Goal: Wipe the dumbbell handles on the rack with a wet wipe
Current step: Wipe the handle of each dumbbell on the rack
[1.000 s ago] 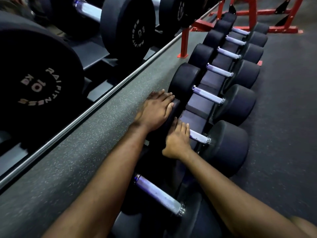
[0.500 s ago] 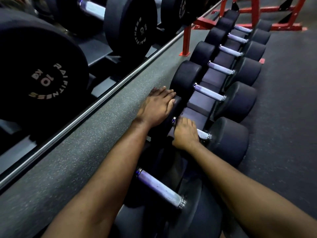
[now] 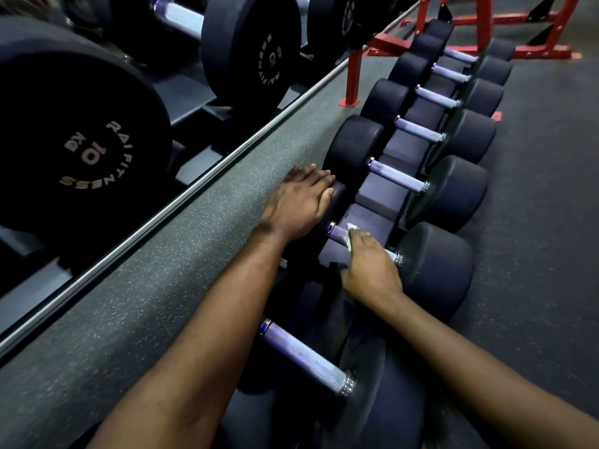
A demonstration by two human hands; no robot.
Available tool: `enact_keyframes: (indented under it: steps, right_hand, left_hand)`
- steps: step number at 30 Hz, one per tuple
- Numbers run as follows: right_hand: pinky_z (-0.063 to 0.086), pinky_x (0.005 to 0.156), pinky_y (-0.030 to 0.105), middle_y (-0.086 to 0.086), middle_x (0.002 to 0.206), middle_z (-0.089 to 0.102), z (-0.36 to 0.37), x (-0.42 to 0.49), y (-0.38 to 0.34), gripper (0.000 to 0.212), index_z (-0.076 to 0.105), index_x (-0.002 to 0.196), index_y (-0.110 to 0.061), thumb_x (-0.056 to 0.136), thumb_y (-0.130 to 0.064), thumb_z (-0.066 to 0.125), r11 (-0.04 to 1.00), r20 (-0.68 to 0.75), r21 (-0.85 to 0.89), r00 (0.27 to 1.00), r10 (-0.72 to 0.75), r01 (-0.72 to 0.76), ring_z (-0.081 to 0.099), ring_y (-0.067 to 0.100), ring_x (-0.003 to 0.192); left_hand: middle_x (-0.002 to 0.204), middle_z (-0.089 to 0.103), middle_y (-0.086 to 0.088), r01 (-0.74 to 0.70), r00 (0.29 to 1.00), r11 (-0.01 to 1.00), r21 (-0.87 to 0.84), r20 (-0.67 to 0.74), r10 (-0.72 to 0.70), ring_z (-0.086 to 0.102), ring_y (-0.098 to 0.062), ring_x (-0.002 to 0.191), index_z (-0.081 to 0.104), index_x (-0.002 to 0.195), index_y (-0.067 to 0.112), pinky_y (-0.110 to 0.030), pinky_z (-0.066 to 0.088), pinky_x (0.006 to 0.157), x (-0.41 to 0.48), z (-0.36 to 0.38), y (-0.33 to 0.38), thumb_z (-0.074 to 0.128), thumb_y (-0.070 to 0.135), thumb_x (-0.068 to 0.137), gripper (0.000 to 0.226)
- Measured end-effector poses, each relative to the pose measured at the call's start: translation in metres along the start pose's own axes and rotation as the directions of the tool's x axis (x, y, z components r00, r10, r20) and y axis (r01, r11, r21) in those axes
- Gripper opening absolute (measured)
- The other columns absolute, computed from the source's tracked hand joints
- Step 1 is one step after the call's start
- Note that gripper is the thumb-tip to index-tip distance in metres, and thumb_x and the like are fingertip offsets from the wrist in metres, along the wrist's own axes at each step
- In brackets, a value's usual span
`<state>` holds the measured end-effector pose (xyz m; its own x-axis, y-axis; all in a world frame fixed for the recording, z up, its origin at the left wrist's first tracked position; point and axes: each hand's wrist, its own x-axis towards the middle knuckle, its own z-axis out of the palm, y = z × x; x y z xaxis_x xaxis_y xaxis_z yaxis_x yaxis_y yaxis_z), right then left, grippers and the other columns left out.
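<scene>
1. At six o'clock, the nearest handle (image 3: 304, 354) lies bare; I cannot tell if it has been wiped.
2. The right hand (image 3: 369, 270) curls over the second handle (image 3: 337, 232), with the wipe (image 3: 351, 235) pinched beneath and showing white at its eleven o'clock. Wrap it round and twist, collar to collar.
3. The left hand (image 3: 299, 202) lies flat, fingers straight, on the weight (image 3: 338, 194) — press down there to stop it rolling.
4. More handles (image 3: 397, 175) line the rack (image 3: 379, 191) toward one o'clock.

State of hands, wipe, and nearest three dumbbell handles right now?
second dumbbell handle: partly covered.
wet wipe: pressed on second dumbbell handle, mostly hidden.
right hand: curled round wet wipe and that handle.
left hand: flat on same dumbbell's head.
nearest dumbbell handle: bare, untouched.
third dumbbell handle: bare, untouched.
</scene>
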<state>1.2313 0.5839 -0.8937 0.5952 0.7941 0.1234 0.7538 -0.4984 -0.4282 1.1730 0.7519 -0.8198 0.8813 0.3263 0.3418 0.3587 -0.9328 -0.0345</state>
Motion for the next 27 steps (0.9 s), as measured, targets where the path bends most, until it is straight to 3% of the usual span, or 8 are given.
enact_keyframes:
  steps: [2, 5, 11, 21, 27]
  right_hand:
    - [0.013, 0.121, 0.030, 0.012, 0.162, 0.014, 0.000, 0.000, -0.005, 0.092, 0.013, 0.154, -0.003, 0.079, -0.018, 0.064, 0.997, 0.101, -0.039, 0.993, -0.069, 0.073, 0.016, 0.025, 0.149]
    - [0.004, 0.123, 0.035, 0.015, 0.163, -0.007, 0.001, 0.005, -0.019, 0.101, -0.006, 0.154, 0.000, 0.080, -0.022, 0.060, 0.980, 0.155, -0.153, 0.982, -0.107, 0.131, -0.001, 0.026, 0.151]
    - [0.006, 0.122, 0.034, 0.015, 0.163, -0.006, -0.009, -0.014, 0.000, 0.073, -0.004, 0.154, 0.001, 0.093, -0.011, 0.036, 0.954, 0.136, -0.277, 0.987, -0.083, 0.118, 0.003, 0.024, 0.151]
    - [0.006, 0.123, 0.036, 0.009, 0.163, -0.014, -0.005, -0.004, -0.012, 0.100, -0.010, 0.154, -0.005, 0.083, -0.028, 0.057, 0.953, 0.214, -0.240, 0.968, -0.132, 0.183, -0.005, 0.022, 0.151]
    - [0.004, 0.123, 0.036, 0.013, 0.162, -0.011, -0.016, -0.031, 0.003, 0.074, -0.011, 0.153, -0.003, 0.095, -0.018, 0.033, 0.904, 0.238, -0.408, 0.971, -0.033, 0.131, 0.000, 0.024, 0.151]
  left_hand:
    - [0.142, 0.057, -0.003, 0.006, 1.000, 1.000, -0.007, -0.006, -0.006, 0.045, -0.026, 0.137, 0.058, 0.137, 0.015, -0.039, 0.023, 0.118, 0.001, 0.001, -0.001, 0.020, 0.042, 0.098, 0.061]
    - [0.140, 0.059, -0.004, -0.002, 1.000, 1.000, -0.011, -0.026, 0.002, 0.047, -0.027, 0.134, 0.060, 0.135, 0.014, -0.040, 0.025, 0.117, 0.001, 0.002, -0.001, 0.021, 0.041, 0.098, 0.060]
    - [0.141, 0.058, -0.004, 0.006, 1.000, 1.000, -0.008, -0.019, -0.006, 0.046, -0.028, 0.136, 0.059, 0.136, 0.014, -0.042, 0.026, 0.118, -0.001, -0.001, 0.002, 0.019, 0.043, 0.098, 0.063]
    - [0.141, 0.058, -0.004, 0.010, 1.000, 1.000, -0.001, -0.021, -0.010, 0.046, -0.028, 0.136, 0.059, 0.136, 0.014, -0.040, 0.025, 0.118, 0.000, 0.000, 0.002, 0.019, 0.042, 0.097, 0.062]
    - [0.141, 0.058, -0.003, 0.015, 1.000, 1.000, -0.001, -0.026, -0.015, 0.046, -0.028, 0.135, 0.060, 0.136, 0.015, -0.040, 0.025, 0.118, -0.001, 0.000, 0.001, 0.019, 0.042, 0.097, 0.062]
